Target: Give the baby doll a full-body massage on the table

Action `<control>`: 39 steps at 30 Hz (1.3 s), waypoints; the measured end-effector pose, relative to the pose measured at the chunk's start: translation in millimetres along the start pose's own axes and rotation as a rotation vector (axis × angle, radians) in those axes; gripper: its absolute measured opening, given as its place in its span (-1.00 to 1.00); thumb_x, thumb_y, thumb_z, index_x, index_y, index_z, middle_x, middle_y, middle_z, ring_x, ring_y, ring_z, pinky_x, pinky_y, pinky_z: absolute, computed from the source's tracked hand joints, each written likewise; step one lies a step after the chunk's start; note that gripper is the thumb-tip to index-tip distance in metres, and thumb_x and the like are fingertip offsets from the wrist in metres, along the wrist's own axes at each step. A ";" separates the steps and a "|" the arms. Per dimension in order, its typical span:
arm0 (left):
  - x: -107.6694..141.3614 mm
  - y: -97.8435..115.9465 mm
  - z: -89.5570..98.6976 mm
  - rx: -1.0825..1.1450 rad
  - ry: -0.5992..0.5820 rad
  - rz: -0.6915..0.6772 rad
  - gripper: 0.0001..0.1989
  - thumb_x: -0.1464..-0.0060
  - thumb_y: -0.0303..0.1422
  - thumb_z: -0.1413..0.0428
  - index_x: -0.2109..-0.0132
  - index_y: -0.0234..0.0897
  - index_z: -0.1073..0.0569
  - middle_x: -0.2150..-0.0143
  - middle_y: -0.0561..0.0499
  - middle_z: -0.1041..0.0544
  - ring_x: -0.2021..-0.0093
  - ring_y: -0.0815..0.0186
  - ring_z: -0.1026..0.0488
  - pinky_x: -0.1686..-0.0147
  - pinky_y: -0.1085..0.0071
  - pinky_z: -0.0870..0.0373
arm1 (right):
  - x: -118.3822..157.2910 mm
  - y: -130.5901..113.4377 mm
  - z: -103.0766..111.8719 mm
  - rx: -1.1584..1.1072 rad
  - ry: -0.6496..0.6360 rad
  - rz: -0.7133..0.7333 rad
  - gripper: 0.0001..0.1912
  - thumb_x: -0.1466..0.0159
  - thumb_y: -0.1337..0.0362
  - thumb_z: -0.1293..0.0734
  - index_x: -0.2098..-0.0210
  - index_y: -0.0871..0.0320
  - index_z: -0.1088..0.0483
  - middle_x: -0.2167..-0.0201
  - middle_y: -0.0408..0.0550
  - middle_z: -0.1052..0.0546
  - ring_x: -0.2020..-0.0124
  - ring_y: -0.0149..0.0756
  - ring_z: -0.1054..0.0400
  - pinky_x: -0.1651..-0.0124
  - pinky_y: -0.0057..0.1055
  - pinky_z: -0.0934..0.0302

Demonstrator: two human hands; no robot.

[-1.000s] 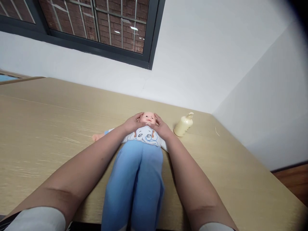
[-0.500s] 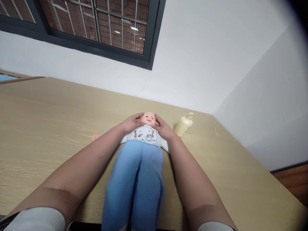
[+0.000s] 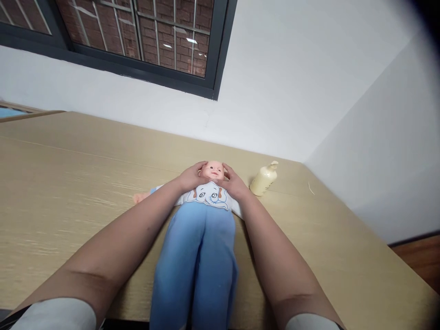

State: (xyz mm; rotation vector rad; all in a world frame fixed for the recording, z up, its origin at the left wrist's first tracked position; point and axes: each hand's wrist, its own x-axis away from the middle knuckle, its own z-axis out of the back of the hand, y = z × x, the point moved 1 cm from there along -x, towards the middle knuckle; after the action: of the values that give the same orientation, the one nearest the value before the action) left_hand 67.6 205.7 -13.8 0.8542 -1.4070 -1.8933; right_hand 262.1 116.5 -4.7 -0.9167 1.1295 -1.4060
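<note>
A baby doll (image 3: 207, 198) lies on its back on the table, head away from me, in a white top with an elephant face and blue trousers (image 3: 195, 256). My left hand (image 3: 191, 178) curves around one side of the doll's head (image 3: 213, 169), fingers by its ear and thumb near the chin. Around the other side, my right hand (image 3: 235, 184) cups the head the same way, its thumb also close to the chin. One small doll hand (image 3: 140, 197) pokes out beyond my left forearm. The doll's feet are out of view at the bottom.
A cream pump bottle (image 3: 264, 180) stands on the wooden table (image 3: 75, 183), right of my right hand. A thin pale strand (image 3: 311, 188) lies farther right. Behind the table rise a white wall (image 3: 275, 105) and a dark-framed window (image 3: 216, 68) with bars.
The thumbs have come in closer under the doll's chin. The doll and hands appear slightly farther right in view, along with a small shift of the whole scene.
</note>
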 end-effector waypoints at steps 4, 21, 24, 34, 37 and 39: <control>0.5 1.7 -0.2 0.012 -0.011 -0.007 -0.06 0.14 -0.16 -0.42 -0.37 -0.20 -0.27 -0.28 -0.23 -0.44 -0.19 -0.09 -0.46 -0.09 0.17 -0.49 | 1.4 -2.8 -2.9 -0.037 0.004 -0.011 0.12 -0.05 0.08 -0.59 -0.45 0.01 0.00 -0.35 0.14 -0.32 -0.24 0.05 -0.37 -0.23 -0.03 -0.34; 8.8 10.6 3.4 0.259 -0.144 -0.044 -0.39 0.00 -0.22 -0.31 -0.22 -0.20 -0.44 -0.18 -0.13 -0.54 -0.11 -0.03 -0.52 0.03 0.19 -0.54 | -4.9 25.3 3.4 -0.243 -0.016 0.025 -0.10 -0.19 -0.02 -0.49 -0.41 -0.05 -0.10 -0.34 0.05 -0.35 -0.27 -0.01 -0.35 -0.30 -0.01 -0.24; 8.8 10.3 3.3 0.230 -0.131 -0.059 -0.36 0.01 -0.22 -0.30 -0.23 -0.19 -0.42 -0.16 -0.14 -0.54 -0.07 -0.03 -0.55 0.10 0.20 -0.56 | -1.3 20.5 -0.2 -0.199 0.021 0.015 -0.08 -0.17 0.00 -0.50 -0.41 -0.02 -0.09 -0.32 0.09 -0.36 -0.23 -0.01 -0.38 -0.26 -0.04 -0.29; 8.4 13.0 5.0 0.053 -0.076 0.024 -0.08 0.13 -0.21 -0.36 -0.39 -0.17 -0.26 -0.25 -0.22 -0.45 0.18 0.02 -0.62 0.39 0.29 -0.57 | 1.6 6.6 -6.5 0.037 0.097 0.046 -0.05 -0.04 0.17 -0.55 -0.36 -0.01 -0.14 -0.35 0.12 -0.28 -0.12 -0.03 -0.45 -0.02 -0.14 -0.45; 6.8 9.2 4.4 0.033 -0.043 0.064 0.03 0.13 -0.19 -0.36 -0.45 -0.19 -0.14 -0.29 -0.26 -0.40 0.20 0.04 -0.62 0.44 0.31 -0.56 | -1.7 9.4 -5.9 0.021 0.080 0.072 -0.03 -0.02 0.15 -0.56 -0.35 0.01 -0.15 -0.34 0.12 -0.29 -0.10 -0.02 -0.45 -0.02 -0.12 -0.45; 5.5 7.0 3.7 0.014 -0.013 0.072 0.03 0.16 -0.20 -0.38 -0.44 -0.19 -0.16 -0.26 -0.26 -0.43 0.18 0.03 -0.62 0.39 0.30 -0.57 | -2.8 10.2 -5.5 0.012 0.081 0.069 -0.02 -0.02 0.13 -0.57 -0.36 -0.01 -0.15 -0.34 0.11 -0.30 -0.11 -0.02 -0.45 -0.05 -0.10 -0.44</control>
State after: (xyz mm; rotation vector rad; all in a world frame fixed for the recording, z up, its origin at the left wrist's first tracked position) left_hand 62.0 201.8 -6.9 0.7891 -1.4416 -1.8400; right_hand 259.9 120.1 -15.8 -0.8115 1.2009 -1.4028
